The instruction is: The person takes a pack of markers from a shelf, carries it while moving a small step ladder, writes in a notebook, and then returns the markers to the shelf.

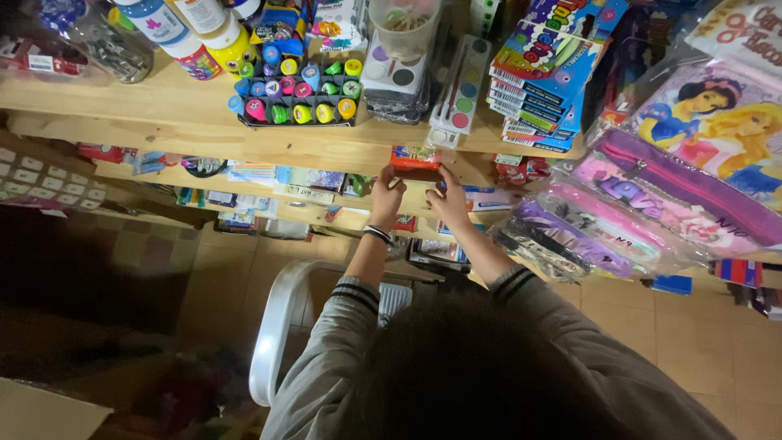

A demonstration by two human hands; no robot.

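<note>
- Head view looks down past a dark head of hair onto two bare forearms in grey sleeves with dark-striped cuffs, both raised to the edge of a wooden shelf (204,143)
- Small red packet (416,157) lies at the front lip of that shelf, its long axis running left to right along the edge, with a clear wrapper end towards the right
- Left hand (386,195) sits just below the packet's left end, fingers (394,174) curled up and touching its lower edge; they look closed on the packet, though the grip itself is partly hidden
- Right hand (449,201) sits just below the packet's right end, fingers (446,175) pointing up and meeting that corner; whether they pinch it or only rest against it cannot be told
- Packet therefore lies straight above and between the two hands, away from the person, and the hands are about equally near, the left perhaps a little more under it
- Dark wristband (377,235) circles the left wrist
- Above the packet, on the upper shelf, stand a black tray of coloured stamps (298,90) and a long paint-palette box (459,85), near but not touching it
- White plastic chair (274,330) stands below the arms on the tiled floor (700,334)
</note>
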